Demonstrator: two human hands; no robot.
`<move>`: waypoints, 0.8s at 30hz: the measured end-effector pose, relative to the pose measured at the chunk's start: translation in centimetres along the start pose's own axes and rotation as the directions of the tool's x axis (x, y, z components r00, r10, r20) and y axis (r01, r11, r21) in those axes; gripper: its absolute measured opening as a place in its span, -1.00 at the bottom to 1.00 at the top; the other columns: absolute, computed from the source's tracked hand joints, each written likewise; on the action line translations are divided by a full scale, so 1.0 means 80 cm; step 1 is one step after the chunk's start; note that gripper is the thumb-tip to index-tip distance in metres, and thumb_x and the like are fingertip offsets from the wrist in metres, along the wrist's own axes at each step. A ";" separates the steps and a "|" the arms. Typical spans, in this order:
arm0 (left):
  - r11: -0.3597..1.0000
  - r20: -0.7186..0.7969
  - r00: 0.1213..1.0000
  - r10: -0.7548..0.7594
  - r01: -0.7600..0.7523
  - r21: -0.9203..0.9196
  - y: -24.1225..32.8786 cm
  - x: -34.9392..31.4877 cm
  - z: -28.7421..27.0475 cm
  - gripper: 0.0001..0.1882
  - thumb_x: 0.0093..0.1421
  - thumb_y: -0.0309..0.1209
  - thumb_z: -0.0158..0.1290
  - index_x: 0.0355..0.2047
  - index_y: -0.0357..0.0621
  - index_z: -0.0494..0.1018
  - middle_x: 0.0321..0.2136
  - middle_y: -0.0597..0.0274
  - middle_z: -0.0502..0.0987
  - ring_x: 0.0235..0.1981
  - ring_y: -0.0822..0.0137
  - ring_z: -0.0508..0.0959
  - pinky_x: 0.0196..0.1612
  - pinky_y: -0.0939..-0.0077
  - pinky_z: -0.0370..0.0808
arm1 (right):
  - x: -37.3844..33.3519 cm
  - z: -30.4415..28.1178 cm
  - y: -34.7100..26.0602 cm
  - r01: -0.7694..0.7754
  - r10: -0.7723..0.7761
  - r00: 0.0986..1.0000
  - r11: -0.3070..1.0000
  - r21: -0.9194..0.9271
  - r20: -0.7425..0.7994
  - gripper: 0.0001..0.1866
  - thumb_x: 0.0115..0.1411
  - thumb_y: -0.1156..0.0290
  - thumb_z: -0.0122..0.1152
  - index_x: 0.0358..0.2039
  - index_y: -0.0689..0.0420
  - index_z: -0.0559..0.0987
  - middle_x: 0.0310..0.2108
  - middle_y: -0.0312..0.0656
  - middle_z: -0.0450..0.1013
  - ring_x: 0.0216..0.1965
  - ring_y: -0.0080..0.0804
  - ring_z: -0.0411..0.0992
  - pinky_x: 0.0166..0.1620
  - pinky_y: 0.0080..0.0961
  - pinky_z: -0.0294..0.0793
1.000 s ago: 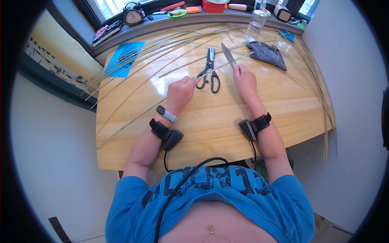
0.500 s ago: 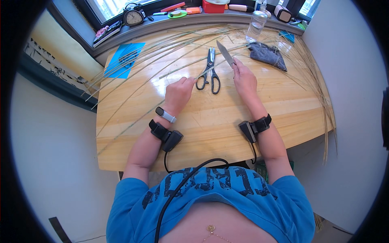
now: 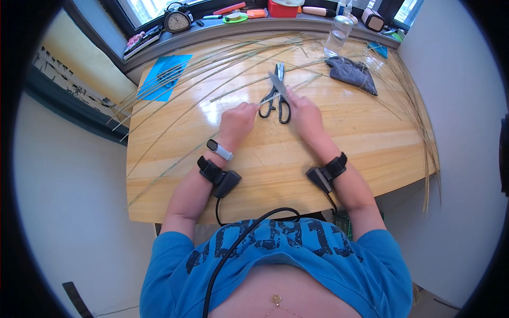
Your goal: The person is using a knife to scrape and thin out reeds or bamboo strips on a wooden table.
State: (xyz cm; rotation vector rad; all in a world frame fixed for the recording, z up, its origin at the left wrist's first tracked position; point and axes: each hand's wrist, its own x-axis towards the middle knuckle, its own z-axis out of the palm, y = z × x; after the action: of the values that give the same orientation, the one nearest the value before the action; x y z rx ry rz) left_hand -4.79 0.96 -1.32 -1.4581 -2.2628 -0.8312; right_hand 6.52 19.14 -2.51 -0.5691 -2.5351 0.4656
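My left hand [image 3: 237,123] is closed on a thin bamboo strip [image 3: 177,161], which runs from the table's left edge through the fist and slants on up to the right. My right hand [image 3: 306,114] grips a knife [image 3: 278,84], its blade pointing up and to the left. The blade crosses over the strip just beyond the left fist; whether it touches cannot be told. Beneath the blade and strip lie black-handled scissors [image 3: 285,112] on the wooden table [image 3: 254,175], tips pointing away from me. The knife handle is mostly hidden in my fingers.
Many long strips [image 3: 196,66] spread across the far left, and another bundle [image 3: 416,114] hangs over the right edge. A blue sheet [image 3: 154,93], a clear jar [image 3: 336,38] and a dark grey cloth bundle [image 3: 352,77] lie beyond. A clock [image 3: 176,21] stands on the sill.
My right hand has moved left and slightly nearer with the knife, bringing its blade from right of the scissors to above them. The left hand has barely shifted and keeps its hold.
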 end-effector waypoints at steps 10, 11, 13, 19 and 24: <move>1.000 -0.001 1.000 -0.023 0.023 0.014 0.004 0.000 0.000 -0.86 0.20 -0.36 0.02 -0.41 -0.14 0.49 -0.58 0.13 0.47 -0.59 0.10 0.50 -0.56 0.31 0.43 | 0.004 -0.008 -0.004 -0.082 0.084 0.995 0.996 -0.037 0.058 -0.63 0.21 0.35 0.03 0.04 -0.13 0.48 -0.51 0.02 0.43 -0.44 -0.01 0.44 -0.36 -0.18 0.42; 1.000 -0.002 1.000 -0.025 0.025 0.011 0.004 0.001 0.001 -0.86 0.20 -0.36 0.02 -0.42 -0.14 0.49 -0.58 0.12 0.47 -0.58 0.10 0.50 -0.56 0.31 0.43 | -0.001 -0.004 -0.008 -0.050 0.050 0.997 0.999 -0.004 0.065 -0.63 0.21 0.35 0.03 0.04 -0.13 0.48 -0.52 0.02 0.43 -0.44 -0.01 0.44 -0.37 -0.18 0.42; 0.999 0.017 0.999 -0.027 0.026 0.022 0.003 -0.001 -0.003 -0.87 0.20 -0.37 0.02 -0.41 -0.14 0.49 -0.58 0.12 0.47 -0.58 0.10 0.50 -0.56 0.31 0.43 | -0.003 -0.004 -0.009 -0.009 0.008 0.999 1.000 0.015 0.050 -0.63 0.22 0.34 -0.02 0.06 -0.12 0.46 -0.53 0.02 0.42 -0.45 -0.01 0.45 -0.37 -0.15 0.44; 0.999 -0.011 0.999 -0.038 0.038 0.013 0.002 -0.001 -0.003 -0.86 0.20 -0.36 0.03 -0.40 -0.15 0.50 -0.57 0.12 0.48 -0.58 0.09 0.50 -0.55 0.31 0.44 | 0.011 -0.022 0.004 -0.113 0.113 0.993 0.994 -0.014 0.021 -0.63 0.22 0.34 0.00 0.06 -0.11 0.46 -0.51 0.05 0.42 -0.44 0.00 0.44 -0.36 -0.16 0.43; 0.999 -0.004 0.999 -0.051 0.051 0.010 0.004 0.001 0.001 -0.86 0.19 -0.36 0.04 -0.40 -0.16 0.51 -0.57 0.11 0.47 -0.58 0.09 0.50 -0.55 0.32 0.44 | -0.006 -0.012 -0.023 0.021 -0.027 0.997 0.996 0.087 0.068 -0.63 0.23 0.37 -0.06 0.07 -0.07 0.44 -0.49 0.06 0.43 -0.44 0.01 0.45 -0.37 -0.15 0.43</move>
State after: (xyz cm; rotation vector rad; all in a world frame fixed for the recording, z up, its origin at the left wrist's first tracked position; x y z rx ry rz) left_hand -4.53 1.19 -1.21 -1.3989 -2.3071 -0.8357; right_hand 6.84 17.53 -1.16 -0.4980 -2.5696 0.5930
